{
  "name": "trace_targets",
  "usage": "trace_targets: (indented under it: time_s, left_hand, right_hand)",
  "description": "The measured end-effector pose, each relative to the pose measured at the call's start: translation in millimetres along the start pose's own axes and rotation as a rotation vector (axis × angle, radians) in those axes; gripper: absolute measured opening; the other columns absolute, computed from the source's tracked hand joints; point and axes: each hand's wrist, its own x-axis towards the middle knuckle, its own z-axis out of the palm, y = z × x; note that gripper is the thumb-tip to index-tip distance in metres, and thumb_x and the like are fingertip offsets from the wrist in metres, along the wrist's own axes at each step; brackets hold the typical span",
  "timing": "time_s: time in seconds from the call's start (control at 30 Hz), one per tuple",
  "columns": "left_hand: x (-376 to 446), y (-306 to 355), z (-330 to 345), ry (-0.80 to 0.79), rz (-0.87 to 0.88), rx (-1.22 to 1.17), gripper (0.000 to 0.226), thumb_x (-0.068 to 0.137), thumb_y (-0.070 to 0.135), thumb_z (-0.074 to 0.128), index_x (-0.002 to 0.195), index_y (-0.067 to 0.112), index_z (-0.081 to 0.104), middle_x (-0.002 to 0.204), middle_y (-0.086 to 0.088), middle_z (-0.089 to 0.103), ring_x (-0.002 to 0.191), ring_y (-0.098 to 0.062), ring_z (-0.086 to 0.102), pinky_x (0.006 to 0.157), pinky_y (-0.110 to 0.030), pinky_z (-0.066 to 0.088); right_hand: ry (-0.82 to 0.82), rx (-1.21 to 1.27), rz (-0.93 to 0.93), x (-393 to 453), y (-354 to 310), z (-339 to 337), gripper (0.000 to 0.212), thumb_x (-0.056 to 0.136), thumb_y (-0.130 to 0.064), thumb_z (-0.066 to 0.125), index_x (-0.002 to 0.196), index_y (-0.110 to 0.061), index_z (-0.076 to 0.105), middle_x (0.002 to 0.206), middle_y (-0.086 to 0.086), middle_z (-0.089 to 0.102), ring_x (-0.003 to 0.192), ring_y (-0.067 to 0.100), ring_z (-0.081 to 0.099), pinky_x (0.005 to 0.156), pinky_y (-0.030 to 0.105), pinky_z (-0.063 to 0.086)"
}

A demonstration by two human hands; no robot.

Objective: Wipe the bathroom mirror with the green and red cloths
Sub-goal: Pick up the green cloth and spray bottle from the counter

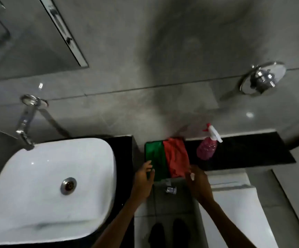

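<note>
The green cloth (155,159) and the red cloth (176,158) lie flat, side by side & touching, on the black ledge (249,151) btw the white sink (43,185) and the pink spray bottle (207,149). Green is on the sink side, red is on the bottle side. Both run long from the wall toward the person, so their short near ends point at the hands.

The left hand (143,181) is at the near left corner of the green cloth. Its fingers are spread & curled a bit, tips touching or just over the edge. It has not shut on the cloth yet, as far as the blur lets one tell. The right hand (198,185) is at the near right corner of the red cloth, fingers loose & open too, holding nothing.

So each hand is nearest its own cloth: left w/ green, right w/ red. The cloths lie just ahead of the fingers, away from the body. The next move is prob. a pinch on each near end and a lift.

The mirror (28,33) is up & to the left, above the sink and the tap (26,122). It is well apart from the cloths, so the wiping has not begun.
</note>
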Motion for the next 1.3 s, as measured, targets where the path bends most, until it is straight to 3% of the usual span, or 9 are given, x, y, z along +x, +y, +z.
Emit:
trace_targets:
  time_s: [0.17, 0.33, 0.5, 0.63, 0.73, 0.9, 1.0, 1.13, 1.3]
  left_hand:
    - [46, -50, 51, 0.041, -0.303, -0.061, 0.049, 0.102, 0.011, 0.056, 0.148, 0.0, 0.046, 0.14, -0.026, 0.059, 0.129, -0.037, 0.058, 0.104, -0.04, 0.048]
    - [103, -65, 73, 0.194, -0.398, 0.122, 0.065, 0.103, 0.024, 0.053, 0.158, 0.0, 0.028, 0.161, -0.025, 0.035, 0.149, -0.041, 0.035, 0.118, -0.05, 0.033]
    - [127, -74, 84, 0.203, -0.335, 0.275, 0.046, 0.099, 0.024, 0.06, 0.137, -0.001, 0.056, 0.138, -0.026, 0.057, 0.13, -0.044, 0.053, 0.105, -0.052, 0.047]
    - [122, -75, 96, 0.291, -0.181, 0.522, 0.033, 0.097, 0.021, 0.065, 0.122, -0.001, 0.071, 0.15, -0.024, 0.05, 0.137, -0.043, 0.045, 0.109, -0.053, 0.043]
    - [123, -70, 99, 0.329, -0.179, 0.515, 0.024, 0.091, 0.014, 0.069, 0.112, 0.002, 0.077, 0.131, -0.022, 0.061, 0.123, -0.043, 0.052, 0.097, -0.05, 0.047]
    - [137, -61, 93, 0.234, -0.272, 0.34, 0.029, 0.089, 0.012, 0.067, 0.116, 0.004, 0.074, 0.115, -0.023, 0.071, 0.116, -0.041, 0.059, 0.095, -0.05, 0.051]
    - [136, -61, 90, 0.22, -0.234, 0.203, 0.029, 0.095, 0.017, 0.062, 0.118, -0.001, 0.061, 0.105, -0.026, 0.069, 0.099, -0.039, 0.064, 0.089, -0.051, 0.052]
    - [121, -33, 78, 0.164, -0.414, -0.364, 0.012, 0.105, 0.017, 0.046, 0.11, 0.006, 0.046, 0.093, -0.011, 0.056, 0.093, -0.029, 0.056, 0.077, -0.042, 0.05]
    - [90, 24, 31, 0.059, -0.59, -1.077, 0.033, 0.097, 0.013, 0.063, 0.123, -0.007, 0.064, 0.121, -0.025, 0.07, 0.098, -0.034, 0.071, 0.082, -0.041, 0.061]
  right_hand:
    - [0.228, 0.155, 0.149, 67, 61, -11, 0.044, 0.086, -0.014, 0.082, 0.122, 0.003, 0.063, 0.116, 0.025, 0.07, 0.11, 0.044, 0.067, 0.091, 0.051, 0.057]
    - [0.353, 0.383, 0.099, 134, 52, -40, 0.065, 0.079, -0.015, 0.087, 0.134, -0.001, 0.054, 0.128, 0.021, 0.066, 0.119, 0.034, 0.066, 0.105, 0.053, 0.054]
    - [0.453, 0.572, 0.023, 160, 35, -43, 0.038, 0.088, -0.027, 0.081, 0.12, -0.013, 0.07, 0.105, 0.007, 0.076, 0.099, 0.019, 0.073, 0.099, 0.051, 0.059]
    - [0.451, 0.532, -0.168, 167, 26, -43, 0.029, 0.093, -0.022, 0.077, 0.122, -0.022, 0.072, 0.103, -0.006, 0.075, 0.098, 0.007, 0.071, 0.091, 0.033, 0.061]
    - [0.364, 0.473, -0.24, 170, 27, -43, 0.03, 0.095, -0.024, 0.075, 0.125, -0.023, 0.07, 0.107, -0.005, 0.076, 0.099, 0.004, 0.072, 0.087, 0.023, 0.059]
    - [0.361, 0.36, -0.323, 169, 24, -49, 0.028, 0.099, -0.014, 0.068, 0.102, -0.042, 0.064, 0.101, 0.015, 0.069, 0.091, 0.028, 0.07, 0.079, 0.037, 0.061]
    - [0.346, 0.299, -0.407, 155, 11, -53, 0.012, 0.098, -0.02, 0.064, 0.106, -0.026, 0.057, 0.108, 0.015, 0.059, 0.095, 0.022, 0.064, 0.082, 0.035, 0.058]
    - [0.192, 0.327, -0.459, 109, -19, -48, 0.016, 0.095, -0.01, 0.061, 0.111, -0.011, 0.059, 0.1, 0.011, 0.061, 0.083, 0.019, 0.065, 0.074, 0.031, 0.057]
    - [-0.062, 0.407, -0.365, 49, -67, -40, 0.029, 0.092, 0.015, 0.06, 0.116, 0.0, 0.067, 0.095, 0.019, 0.072, 0.084, 0.027, 0.071, 0.073, 0.039, 0.061]
